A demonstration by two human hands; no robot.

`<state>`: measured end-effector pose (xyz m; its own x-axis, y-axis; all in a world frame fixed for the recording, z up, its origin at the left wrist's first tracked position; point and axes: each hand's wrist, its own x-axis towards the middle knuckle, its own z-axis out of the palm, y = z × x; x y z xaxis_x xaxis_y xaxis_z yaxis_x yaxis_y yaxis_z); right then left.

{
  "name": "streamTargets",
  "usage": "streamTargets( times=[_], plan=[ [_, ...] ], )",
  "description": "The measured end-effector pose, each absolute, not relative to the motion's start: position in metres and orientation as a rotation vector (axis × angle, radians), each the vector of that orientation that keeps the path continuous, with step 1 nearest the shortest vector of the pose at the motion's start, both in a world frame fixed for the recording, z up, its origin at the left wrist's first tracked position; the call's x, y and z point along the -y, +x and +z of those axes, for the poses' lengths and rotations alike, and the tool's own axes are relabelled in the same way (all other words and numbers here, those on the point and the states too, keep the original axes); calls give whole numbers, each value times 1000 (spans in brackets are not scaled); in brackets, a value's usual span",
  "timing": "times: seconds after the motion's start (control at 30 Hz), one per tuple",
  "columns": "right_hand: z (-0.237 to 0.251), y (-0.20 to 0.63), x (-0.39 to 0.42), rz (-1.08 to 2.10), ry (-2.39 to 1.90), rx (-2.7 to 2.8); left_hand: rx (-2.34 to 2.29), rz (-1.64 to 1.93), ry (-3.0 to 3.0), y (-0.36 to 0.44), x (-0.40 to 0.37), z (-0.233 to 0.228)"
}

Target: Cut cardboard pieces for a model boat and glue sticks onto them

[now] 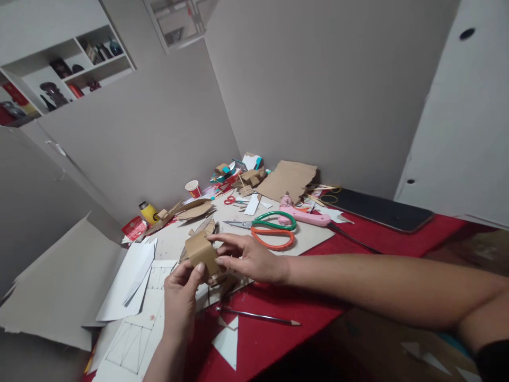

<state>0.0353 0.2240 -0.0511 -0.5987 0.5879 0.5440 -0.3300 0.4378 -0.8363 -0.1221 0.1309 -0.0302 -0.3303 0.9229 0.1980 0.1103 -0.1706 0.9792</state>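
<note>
A small folded piece of brown cardboard (202,250) is held up between both hands above the table's near side. My left hand (183,284) grips its lower left part, thumb on the front face. From the right, my right hand (248,257) has its fingers and thumb closed on the piece's right edge. Green-and-orange-handled scissors (274,231) lie just beyond my right hand, with a pink glue gun (304,215) behind them. Below the hands, a pencil (260,316) rests on the red cloth. Other cardboard bits under the piece are partly hidden.
White paper sheets (131,278) and a sheet with drawn lines (129,345) lie at left. Farther back stand a yellow bottle (148,212) and a paper cup (193,189). Small red scissors (230,200), a cardboard sheet (288,182) and a dark flat board (377,209) lie toward the wall.
</note>
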Motion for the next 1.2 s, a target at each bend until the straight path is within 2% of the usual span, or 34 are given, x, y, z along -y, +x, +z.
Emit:
streamTargets(
  times=[0.17,0.33,0.4,0.57,0.83,1.13,1.2],
  plan=[
    [-40,42,-235,1029,-335,1864,-1349,1709,1091,-136,-136,-32],
    [-23,83,-263,349,-891,2455,-1321,1809,1015,-144,-140,-32],
    [-22,102,-271,210,-1082,2574,-1301,1813,1004,-145,-140,-31],
    [-30,120,-274,72,-1328,2700,-1250,1806,989,-144,-138,-30],
    [-43,98,-283,-51,-1373,2782,-1187,1849,994,-145,-133,-27],
    [-15,108,-267,-130,-1346,2666,-1079,1940,945,-150,-131,-22],
    [-14,113,-256,-11,-1280,2574,-1059,1949,940,-151,-129,-20]
  ],
)
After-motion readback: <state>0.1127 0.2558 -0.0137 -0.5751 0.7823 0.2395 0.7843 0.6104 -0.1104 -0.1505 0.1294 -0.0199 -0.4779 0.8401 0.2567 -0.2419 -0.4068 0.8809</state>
